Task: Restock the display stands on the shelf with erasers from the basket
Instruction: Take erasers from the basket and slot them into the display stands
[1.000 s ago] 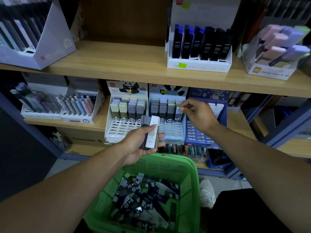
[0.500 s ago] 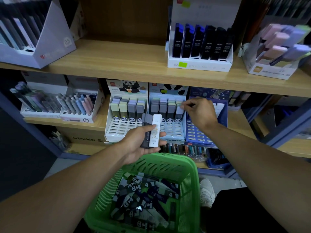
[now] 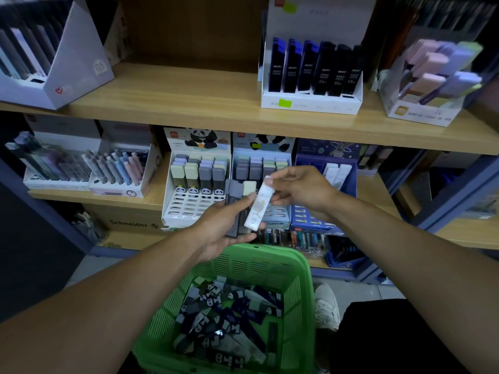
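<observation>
While the right hand pinches the white eraser's top above the basket, the left hand grips grey erasers, perhaps three; a tug could loosen them, dropping them into the basket.

Dim shop interior, light low and bluish. Wooden shelving, light oak-toned boards, in at least three tiers with a brown back panel behind the top one. Blue-grey metal uprights frame the unit at right; another slants down at left. Pale tiled floor shows under the lowest board. Cardboard carton printed "Schneider" sits on the bottom tier.
</observation>
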### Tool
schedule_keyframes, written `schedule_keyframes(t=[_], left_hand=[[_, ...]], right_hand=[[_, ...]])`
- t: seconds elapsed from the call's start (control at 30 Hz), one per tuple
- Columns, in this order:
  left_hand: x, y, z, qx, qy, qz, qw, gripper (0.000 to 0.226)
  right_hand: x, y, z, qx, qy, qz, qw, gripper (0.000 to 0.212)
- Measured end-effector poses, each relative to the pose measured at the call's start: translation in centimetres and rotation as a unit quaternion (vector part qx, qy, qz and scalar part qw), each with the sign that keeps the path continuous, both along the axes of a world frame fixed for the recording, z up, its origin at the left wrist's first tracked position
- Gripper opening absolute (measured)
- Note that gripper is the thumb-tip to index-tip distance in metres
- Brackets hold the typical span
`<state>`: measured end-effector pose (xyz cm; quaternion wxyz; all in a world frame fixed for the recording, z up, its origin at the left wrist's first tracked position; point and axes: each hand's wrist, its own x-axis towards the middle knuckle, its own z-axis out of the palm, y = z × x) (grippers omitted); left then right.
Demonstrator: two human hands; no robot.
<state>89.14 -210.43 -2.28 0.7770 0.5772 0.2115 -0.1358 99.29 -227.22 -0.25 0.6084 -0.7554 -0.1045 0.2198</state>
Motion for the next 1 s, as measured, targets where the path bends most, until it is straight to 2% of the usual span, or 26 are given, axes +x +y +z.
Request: schedule_keyframes(t=[0.1, 0.17, 0.27, 0.4, 0.6, 0.77, 1.0], left_hand=[[0.5, 0.0, 0.2, -0.042, 0.007, 0.002, 0.999, 0.031], [0.8, -0.2, 0.1, -0.047, 0.007, -0.004, 0.999, 0.027], [1.0, -0.8, 0.2, -0.025, -0.001, -0.013, 1.0, 0.028], [1.2, -2.2, 0.2, -0.012, -0.008, -0.022, 1.0, 0.028], [1.1, -4.1, -0.2, 0.011, -0.009, -0.051, 0.999, 0.038], [1.1, -4.5, -0.3, 0.001, 0.005, -0.043, 0.999, 0.023], [1.2, -4.7, -0.1, 0.013, 0.018, -0.049, 0.999, 0.021]], right_hand=[[0.8, -2.4, 0.3, 0.042, -0.023, -0.091, 0.995, 0.012], [1.3, -4.5, 0.1, 0.035, -0.105, -0.139, 0.984, 0.006], [1.8, -7.7, -0.4, -0.077, -0.246, -0.171, 0.951, 0.006], [2.4, -10.7, -0.9, -0.16, -0.327, -0.222, 0.905, 0.006], [3.3, -12.2, -2.1, -0.245, -0.348, -0.161, 0.891, 0.001], [4.0, -12.5, -2.5, -0.273, -0.354, -0.144, 0.883, 0.002], [4.0, -12.8, -2.8, -0.294, -0.336, -0.131, 0.885, 0.007]])
